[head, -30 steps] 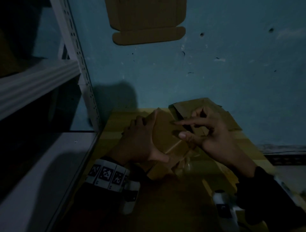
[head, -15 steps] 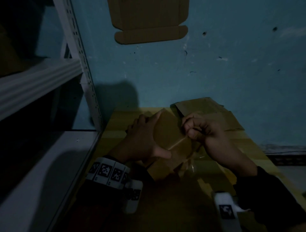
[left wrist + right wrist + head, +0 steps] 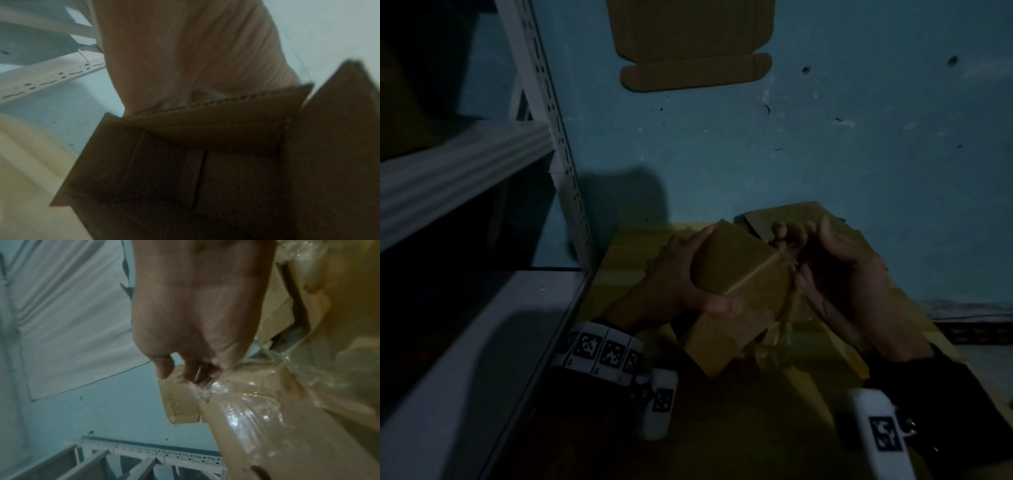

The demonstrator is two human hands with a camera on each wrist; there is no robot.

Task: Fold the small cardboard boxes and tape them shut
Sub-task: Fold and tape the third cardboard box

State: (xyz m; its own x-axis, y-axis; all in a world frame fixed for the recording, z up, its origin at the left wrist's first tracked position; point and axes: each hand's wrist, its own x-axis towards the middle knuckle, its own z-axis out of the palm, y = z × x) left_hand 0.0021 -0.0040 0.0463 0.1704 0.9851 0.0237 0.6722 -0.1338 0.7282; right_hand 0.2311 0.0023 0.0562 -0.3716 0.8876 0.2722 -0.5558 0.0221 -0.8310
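Observation:
A small brown cardboard box (image 3: 736,291) is held tilted above the yellowish table (image 3: 619,263). My left hand (image 3: 681,281) grips its left side, thumb across the near face and fingers behind the far edge. My right hand (image 3: 835,274) is at the box's right end, fingers curled, pinching a strip of clear tape (image 3: 784,308) that runs down that end and hangs crumpled below. In the right wrist view the fingertips (image 3: 197,378) pinch the shiny tape (image 3: 242,402) against the cardboard. The left wrist view looks into the box's open underside (image 3: 205,170) with its flaps.
A stack of flat cardboard blanks (image 3: 791,219) lies behind the hands against the blue wall. Another flat blank (image 3: 691,44) hangs on the wall above. A white metal shelf rack (image 3: 544,137) stands at the left, close to the table edge.
My right hand went from pointing fingers over the box top to a closed pinch, then moved to the box's right end pulling tape down. The box has tilted and lifted slightly.

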